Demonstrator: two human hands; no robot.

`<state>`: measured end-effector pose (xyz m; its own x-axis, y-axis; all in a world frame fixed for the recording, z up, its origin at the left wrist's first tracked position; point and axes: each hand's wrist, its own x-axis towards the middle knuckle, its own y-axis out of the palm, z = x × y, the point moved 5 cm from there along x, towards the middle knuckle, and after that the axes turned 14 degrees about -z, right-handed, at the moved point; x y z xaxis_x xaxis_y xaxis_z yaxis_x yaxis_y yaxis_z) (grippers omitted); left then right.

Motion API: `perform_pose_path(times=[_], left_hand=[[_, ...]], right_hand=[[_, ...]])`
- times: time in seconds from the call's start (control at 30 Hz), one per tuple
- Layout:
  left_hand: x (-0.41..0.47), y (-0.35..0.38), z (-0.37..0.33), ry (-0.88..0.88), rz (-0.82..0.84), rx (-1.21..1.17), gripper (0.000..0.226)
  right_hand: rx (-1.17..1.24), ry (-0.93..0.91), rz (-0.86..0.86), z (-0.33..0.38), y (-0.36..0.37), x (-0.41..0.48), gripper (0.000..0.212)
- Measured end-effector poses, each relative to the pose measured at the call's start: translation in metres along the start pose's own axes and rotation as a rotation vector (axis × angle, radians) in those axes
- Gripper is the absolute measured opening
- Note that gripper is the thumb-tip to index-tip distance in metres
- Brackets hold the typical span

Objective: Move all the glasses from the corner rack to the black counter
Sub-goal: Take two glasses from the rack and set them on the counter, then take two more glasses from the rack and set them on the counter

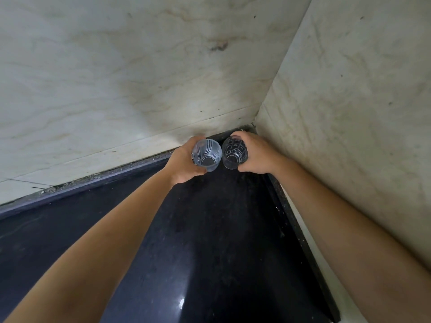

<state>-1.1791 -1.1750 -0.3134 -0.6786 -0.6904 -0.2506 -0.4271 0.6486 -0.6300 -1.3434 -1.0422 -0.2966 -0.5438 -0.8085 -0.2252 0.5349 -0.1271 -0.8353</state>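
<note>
Deep in the wall corner, over the black bench, my left grip is clamped on a frosted glass and my right grip on a cut-pattern glass. Neither looks released yet, I judge. No rack shows, so any remaining glasses are unknown.

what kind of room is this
Probably a kitchen corner: a polished black counter meets pale marble-look walls, and each hand holds a drinking glass, left and right.
</note>
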Motion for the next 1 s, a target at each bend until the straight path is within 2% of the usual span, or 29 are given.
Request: perform_pose_path(times=[0.17,0.27,0.33,0.47,0.53,0.6,0.7,0.8,1.0], left_hand=[[-0.003,-0.002,-0.004,0.025,0.053,0.152,0.104],[-0.019,-0.013,-0.01,0.052,-0.02,0.276,0.107],[-0.041,-0.033,-0.025,0.12,-0.182,0.265,0.097],[-0.099,-0.087,-0.05,0.324,-0.62,0.284,0.069],[-0.128,-0.111,-0.058,0.341,-0.787,0.312,0.061],[-0.154,-0.131,-0.062,0.32,-0.894,0.388,0.06],[-0.197,-0.149,-0.053,0.239,-0.967,0.504,0.063],[-0.255,-0.164,-0.027,0.091,-1.031,0.583,0.065],[-0.448,-0.205,0.032,-0.308,-1.286,0.725,0.067]], right_hand=[[-0.127,0.022,0.031,0.004,0.004,-0.005,0.119],[-0.116,0.072,-0.01,0.007,-0.001,-0.019,0.13],[-0.02,0.055,-0.165,0.018,-0.019,-0.035,0.118],[0.039,-0.143,-0.691,0.06,-0.078,-0.072,0.076],[0.037,-0.222,-0.826,0.084,-0.1,-0.088,0.069],[-0.005,-0.303,-0.875,0.106,-0.111,-0.102,0.066],[0.008,-0.425,-0.851,0.134,-0.099,-0.115,0.066],[0.114,-0.501,-0.726,0.173,-0.061,-0.124,0.067],[0.282,-0.878,-0.443,0.314,0.025,-0.205,0.069]])
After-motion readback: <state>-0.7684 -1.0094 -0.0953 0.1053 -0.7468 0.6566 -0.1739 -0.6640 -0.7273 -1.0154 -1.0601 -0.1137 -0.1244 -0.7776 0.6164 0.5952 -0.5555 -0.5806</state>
